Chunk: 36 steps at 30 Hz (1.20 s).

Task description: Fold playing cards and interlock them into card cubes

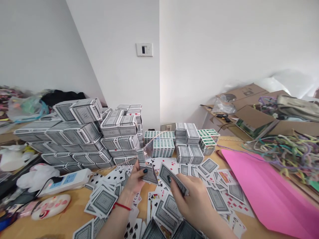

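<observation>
My left hand (136, 179), with a red cord at the wrist, is closed on a folded playing card (150, 173) with a grey patterned back. A playing card (166, 172), grey back showing, is gripped between the thumb and fingers of my right hand (193, 196). The two held cards are close together but apart; whether either hand holds more than one is hard to tell. Beneath and around both hands lie loose playing cards (103, 200), some face up. At the bottom edge, folded grey pieces (153, 229) are partly cut off.
Stacks of blocks made from folded cards (84, 111) rise at the left and centre back. Green and white card boxes (163, 147) stand beside more grey blocks (189, 154). On the left lies a white power strip (67, 182); on the right, a pink sheet (261, 189) and tangled fuzzy strands (286, 156).
</observation>
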Tool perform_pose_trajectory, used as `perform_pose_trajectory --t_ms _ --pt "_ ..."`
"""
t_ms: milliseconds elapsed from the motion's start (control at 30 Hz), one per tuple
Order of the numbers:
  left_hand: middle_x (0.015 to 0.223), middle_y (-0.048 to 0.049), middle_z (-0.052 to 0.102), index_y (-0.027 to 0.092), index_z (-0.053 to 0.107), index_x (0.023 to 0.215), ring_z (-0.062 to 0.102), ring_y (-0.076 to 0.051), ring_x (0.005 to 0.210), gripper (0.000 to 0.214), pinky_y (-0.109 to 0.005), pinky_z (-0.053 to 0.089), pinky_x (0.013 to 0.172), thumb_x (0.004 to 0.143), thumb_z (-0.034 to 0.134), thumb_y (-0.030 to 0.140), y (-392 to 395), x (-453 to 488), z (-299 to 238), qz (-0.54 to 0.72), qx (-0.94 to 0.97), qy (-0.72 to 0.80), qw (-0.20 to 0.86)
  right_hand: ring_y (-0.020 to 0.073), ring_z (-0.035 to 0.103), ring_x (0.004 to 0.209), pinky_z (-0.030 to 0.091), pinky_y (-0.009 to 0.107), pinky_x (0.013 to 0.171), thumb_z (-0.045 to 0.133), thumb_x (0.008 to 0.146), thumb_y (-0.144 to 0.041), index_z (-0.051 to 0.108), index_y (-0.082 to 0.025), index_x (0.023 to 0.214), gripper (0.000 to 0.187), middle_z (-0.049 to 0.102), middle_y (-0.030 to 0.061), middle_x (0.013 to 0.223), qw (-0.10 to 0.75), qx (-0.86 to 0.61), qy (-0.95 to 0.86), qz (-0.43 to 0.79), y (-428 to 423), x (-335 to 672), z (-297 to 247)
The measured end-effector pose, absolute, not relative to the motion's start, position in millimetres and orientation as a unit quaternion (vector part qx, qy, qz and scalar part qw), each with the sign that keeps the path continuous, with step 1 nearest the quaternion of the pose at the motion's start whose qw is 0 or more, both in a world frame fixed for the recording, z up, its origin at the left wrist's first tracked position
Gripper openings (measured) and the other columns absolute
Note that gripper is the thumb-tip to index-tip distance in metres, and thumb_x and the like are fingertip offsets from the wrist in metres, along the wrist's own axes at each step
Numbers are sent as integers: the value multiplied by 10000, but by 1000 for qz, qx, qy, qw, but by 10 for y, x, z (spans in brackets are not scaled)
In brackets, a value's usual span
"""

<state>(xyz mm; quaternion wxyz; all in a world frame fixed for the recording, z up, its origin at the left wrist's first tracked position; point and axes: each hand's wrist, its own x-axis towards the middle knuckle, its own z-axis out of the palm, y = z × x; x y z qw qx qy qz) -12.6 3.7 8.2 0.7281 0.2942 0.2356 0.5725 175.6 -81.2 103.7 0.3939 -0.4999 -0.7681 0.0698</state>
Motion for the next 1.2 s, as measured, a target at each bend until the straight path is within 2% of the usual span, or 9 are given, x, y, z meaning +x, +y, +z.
perform_pose_trajectory --t_ms 400,600,767,900,1200 --pt "643 57 560 216 580 929 534 -62 546 421 -159 429 545 559 719 72 38 -149 53 568 304 204 737 99 384 434 267 239 491 389 861 -144 400 -193 613 253 426 -34 481 411 -452 -791 -8 -851 1622 963" --pt "654 57 580 219 572 957 549 -72 571 470 -176 451 589 540 729 72 39 -141 47 573 297 209 735 108 408 436 251 255 494 403 852 -148 417 -191 620 237 461 -28 479 367 -458 -808 -49 -813 1595 826" --pt "641 62 579 214 575 897 545 -67 574 410 -164 437 583 536 725 92 38 -145 56 571 308 224 727 105 428 422 218 263 490 381 846 -121 413 -187 595 262 474 -23 454 330 -469 -815 -86 -817 1559 787" --pt "632 71 574 234 567 898 557 -80 596 419 -185 445 623 533 719 95 27 -139 86 566 320 231 724 103 452 404 185 269 474 369 845 -113 434 -182 608 255 509 -15 453 283 -504 -814 -52 -844 1555 810" --pt "664 59 605 244 559 935 563 -96 582 446 -195 429 588 551 710 77 42 -153 43 570 336 244 709 135 560 444 190 255 457 380 866 -178 506 -171 667 236 615 23 507 183 -566 -802 53 -825 1610 923"
